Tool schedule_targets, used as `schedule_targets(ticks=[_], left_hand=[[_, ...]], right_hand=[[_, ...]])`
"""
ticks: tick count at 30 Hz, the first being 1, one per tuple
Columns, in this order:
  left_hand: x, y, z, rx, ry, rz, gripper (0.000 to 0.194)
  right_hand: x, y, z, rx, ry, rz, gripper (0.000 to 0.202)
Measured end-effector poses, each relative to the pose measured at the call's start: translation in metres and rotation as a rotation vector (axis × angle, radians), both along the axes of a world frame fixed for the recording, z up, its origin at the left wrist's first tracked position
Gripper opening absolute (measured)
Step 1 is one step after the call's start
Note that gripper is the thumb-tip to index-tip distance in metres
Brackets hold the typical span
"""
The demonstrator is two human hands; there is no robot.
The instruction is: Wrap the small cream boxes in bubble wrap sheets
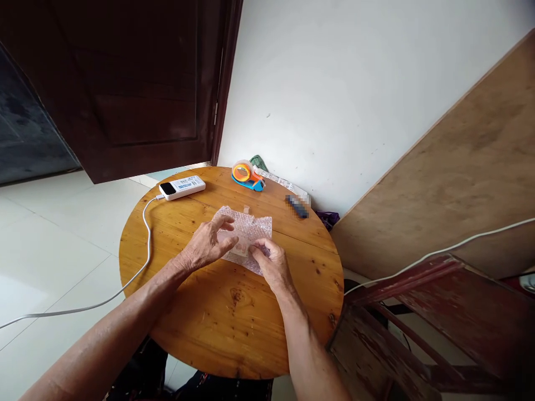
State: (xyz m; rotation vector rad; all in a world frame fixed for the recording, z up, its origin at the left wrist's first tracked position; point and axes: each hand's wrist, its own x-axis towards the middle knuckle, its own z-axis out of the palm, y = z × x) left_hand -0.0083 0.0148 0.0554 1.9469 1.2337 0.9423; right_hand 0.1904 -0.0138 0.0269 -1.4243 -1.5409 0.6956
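On my feed, the left hand (207, 243) is open, fingers loosely bent above the bubble wrap (261, 225). I judge the step as positioning the small printed piece (239, 247); the next move calls for keeping it flat. Clear, crinkled wrap lies mid-table; the piece is pale with reddish print. The right hand (273, 263) meets its right edge; whether gripping, I cannot tell.
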Motion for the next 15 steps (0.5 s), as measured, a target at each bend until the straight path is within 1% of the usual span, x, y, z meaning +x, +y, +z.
schedule_targets(ticks=[2, 3, 4, 6, 8, 12, 15], left_hand=[[0.000, -0.001, -0.004, -0.043, -0.038, -0.037, 0.056], [0.000, -0.001, -0.006, -0.056, -0.029, -0.039, 0.056], [0.001, 0.000, -0.007, -0.069, -0.012, -0.035, 0.052], [0.002, 0.000, -0.007, -0.110, 0.023, -0.031, 0.035], [0.001, 0.000, -0.004, -0.175, 0.033, -0.058, 0.022], [-0.005, -0.004, 0.003, -0.252, 0.016, -0.161, 0.015], [-0.006, -0.007, 0.007, -0.254, 0.033, -0.164, 0.013]], right_hand=[[0.001, 0.000, 0.003, 0.041, -0.011, 0.005, 0.016], [0.001, 0.000, 0.004, 0.032, -0.009, 0.014, 0.017], [0.001, -0.001, 0.005, 0.008, -0.002, 0.025, 0.017], [0.002, -0.002, 0.007, -0.048, 0.028, 0.052, 0.017], [0.002, -0.003, 0.007, -0.083, 0.059, 0.095, 0.017], [0.004, -0.008, 0.008, -0.176, 0.063, 0.243, 0.022], [0.007, -0.010, 0.011, -0.237, 0.060, 0.292, 0.024]])
